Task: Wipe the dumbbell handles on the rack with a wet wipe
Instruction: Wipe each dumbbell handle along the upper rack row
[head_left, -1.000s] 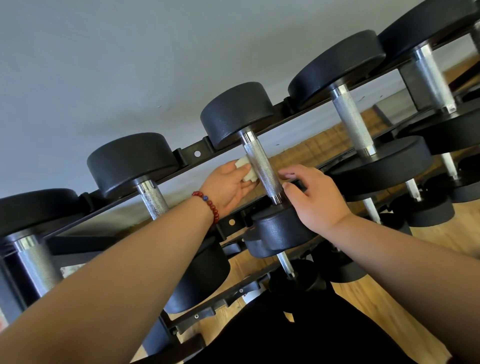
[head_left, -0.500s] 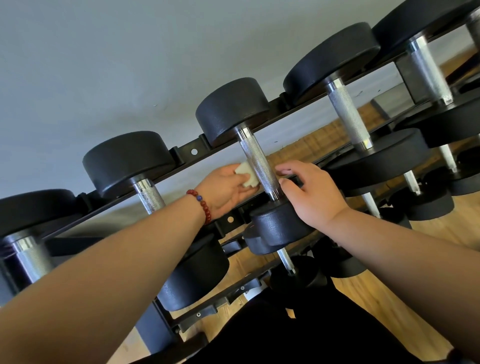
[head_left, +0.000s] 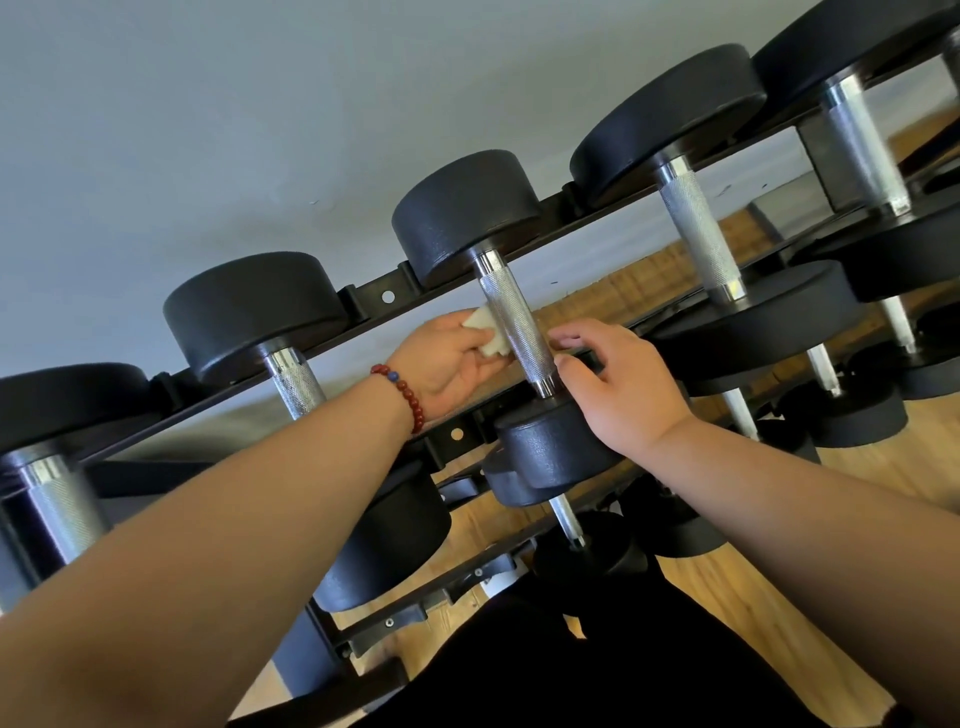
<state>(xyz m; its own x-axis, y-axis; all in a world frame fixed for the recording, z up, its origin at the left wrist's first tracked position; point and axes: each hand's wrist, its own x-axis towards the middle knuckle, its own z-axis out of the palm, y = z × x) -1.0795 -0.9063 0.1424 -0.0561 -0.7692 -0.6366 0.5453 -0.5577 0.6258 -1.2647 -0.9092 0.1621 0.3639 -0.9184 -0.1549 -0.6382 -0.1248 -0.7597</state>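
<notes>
A black dumbbell with a knurled steel handle (head_left: 517, 325) lies across the top tier of the black rack (head_left: 374, 301). My left hand (head_left: 447, 364), with a red bead bracelet on the wrist, grips a small white wet wipe (head_left: 485, 332) and holds it against the left side of that handle. My right hand (head_left: 621, 387) is on the other side, its fingers curled around the lower end of the handle just above the near weight head (head_left: 550, 447).
More dumbbells sit on the same tier: handles at left (head_left: 296, 382) and far left (head_left: 62, 506), others at right (head_left: 698, 234) and far right (head_left: 857, 145). Lower tiers hold smaller dumbbells (head_left: 569, 519). A grey wall rises behind, wooden floor (head_left: 753, 597) below.
The left hand with the wipe has slid a little along the handle's left side. The right hand has stayed at the handle's lower end. The view has shifted slightly.
</notes>
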